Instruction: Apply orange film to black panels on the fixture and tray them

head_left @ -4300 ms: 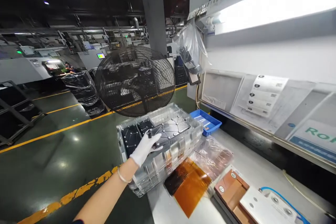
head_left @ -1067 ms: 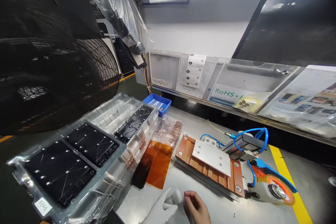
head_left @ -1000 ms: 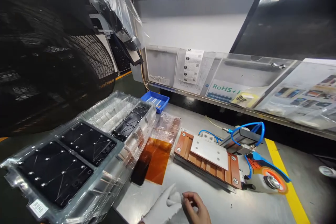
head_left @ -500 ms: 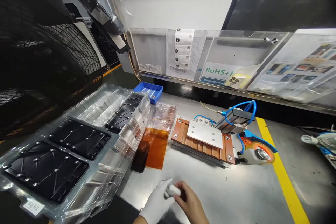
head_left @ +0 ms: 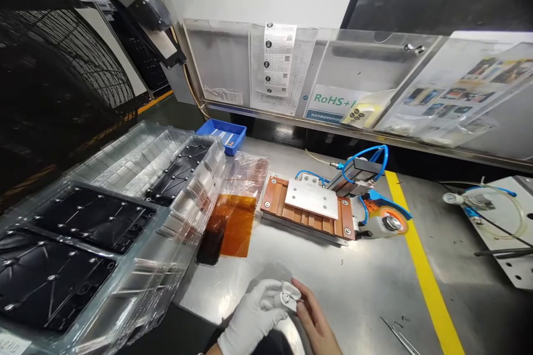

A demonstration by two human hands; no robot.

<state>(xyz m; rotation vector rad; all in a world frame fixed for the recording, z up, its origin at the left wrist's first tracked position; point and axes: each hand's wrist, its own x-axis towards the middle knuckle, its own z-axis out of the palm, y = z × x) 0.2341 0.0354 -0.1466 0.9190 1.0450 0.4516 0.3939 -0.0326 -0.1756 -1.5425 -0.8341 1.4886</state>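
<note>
A small white earbud case with its lid up is held low over the metal bench. My left hand, in a white glove, grips it from the left with thumb and fingers. From the right, my bare right hand pinches its edge with the fingertips. Small dark details show inside the case, too small to make out. Beyond the hands lie an orange translucent film sheet and a dark phone that partly overlaps it.
Clear plastic trays with black ribbed panels stand at left, near a blue bin. A copper-coloured fixture with a tape roll sits ahead. Tweezers lie near the front, beside a yellow floor-style stripe.
The white case, closed half a second ago, now has its lid raised. Both hands sit slightly further right in view. The camera has shifted right and down, bringing the tweezers into view.
</note>
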